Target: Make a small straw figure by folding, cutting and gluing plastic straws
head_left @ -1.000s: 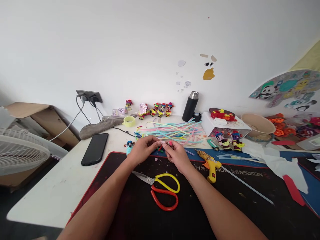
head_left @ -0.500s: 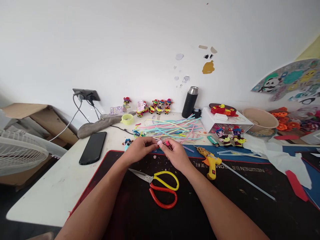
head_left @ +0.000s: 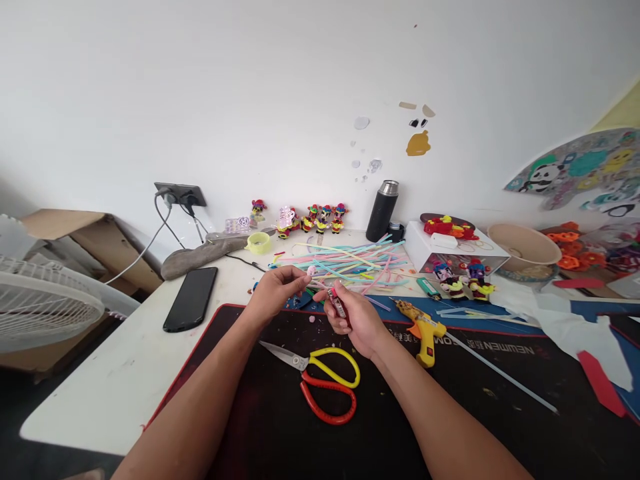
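My left hand (head_left: 280,290) pinches a small pale pink piece (head_left: 311,271) between thumb and fingertips; its exact kind is too small to make out. Beside it on the right, my right hand (head_left: 355,317) is wrapped around a dark lighter (head_left: 337,304) with a pinkish-red top, the thumb near that top. A gap separates the two hands. Below them, scissors (head_left: 320,380) with one yellow and one red handle lie on the black desk mat (head_left: 270,427). A tiny pink bit (head_left: 312,319) rests on the mat between the hands.
Pastel sticks (head_left: 350,257) are heaped behind my hands. To the right lie a yellow glue gun (head_left: 425,330) and a green lighter (head_left: 427,289). Small figurines (head_left: 324,219) stand along the wall near a black thermos (head_left: 383,212). A phone (head_left: 191,299) lies left; a fan (head_left: 50,303) stands beyond.
My hands have moved apart. The left has drawn back slightly leftward and up with the pink piece, while the right has turned so the lighter shows in its grip.
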`<state>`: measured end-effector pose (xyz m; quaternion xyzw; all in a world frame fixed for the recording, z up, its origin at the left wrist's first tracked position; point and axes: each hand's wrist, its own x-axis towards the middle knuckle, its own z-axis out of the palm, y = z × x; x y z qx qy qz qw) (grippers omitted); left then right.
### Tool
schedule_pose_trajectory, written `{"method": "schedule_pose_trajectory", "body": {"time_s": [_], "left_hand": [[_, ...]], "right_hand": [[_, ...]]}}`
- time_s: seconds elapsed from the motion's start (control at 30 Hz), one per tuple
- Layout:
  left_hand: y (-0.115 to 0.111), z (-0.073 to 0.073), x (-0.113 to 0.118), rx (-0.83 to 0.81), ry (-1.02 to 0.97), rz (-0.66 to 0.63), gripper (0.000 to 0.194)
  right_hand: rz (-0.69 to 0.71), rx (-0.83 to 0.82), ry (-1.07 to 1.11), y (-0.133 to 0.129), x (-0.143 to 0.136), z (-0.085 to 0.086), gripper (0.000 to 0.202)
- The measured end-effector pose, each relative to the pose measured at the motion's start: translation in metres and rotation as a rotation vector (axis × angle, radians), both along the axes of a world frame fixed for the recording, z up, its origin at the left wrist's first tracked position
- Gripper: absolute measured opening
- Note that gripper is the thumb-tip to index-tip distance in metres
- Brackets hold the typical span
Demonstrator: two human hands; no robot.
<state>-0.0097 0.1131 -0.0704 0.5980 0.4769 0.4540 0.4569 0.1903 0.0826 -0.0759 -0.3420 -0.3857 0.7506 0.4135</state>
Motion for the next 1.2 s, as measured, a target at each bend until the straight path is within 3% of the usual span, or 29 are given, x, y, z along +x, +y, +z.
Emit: {"method": "schedule_pose_trajectory", "body": {"time_s": [0.27, 0.57, 0.9, 1.2], "left_hand": [[-0.0034, 0.0035, 0.0033, -0.02, 0.004, -0.003, 0.042], [-0.0039, 0.0025, 0.0067, -0.017, 0.017, -0.03, 0.048], [-0.0057, 0.0054, 0.0075, -0.025, 0.002, -0.05, 0.044], [-0.0097, 0.0105, 0.0068, -0.11, -0.211, -0.117, 0.032]], "right_hand": [[0.06, -0.065, 0.057, -0.001, -0.0004, 0.0008, 0.048], [0.087, -0.012, 0.009, -0.007, -0.009, -0.0078, 0.05], [0.066, -0.006, 0.017, -0.0067, -0.0079, -0.0024, 0.043], [0.024, 0.007, 0.03, -0.0057, -0.0076, -0.0054, 0.047]]}}
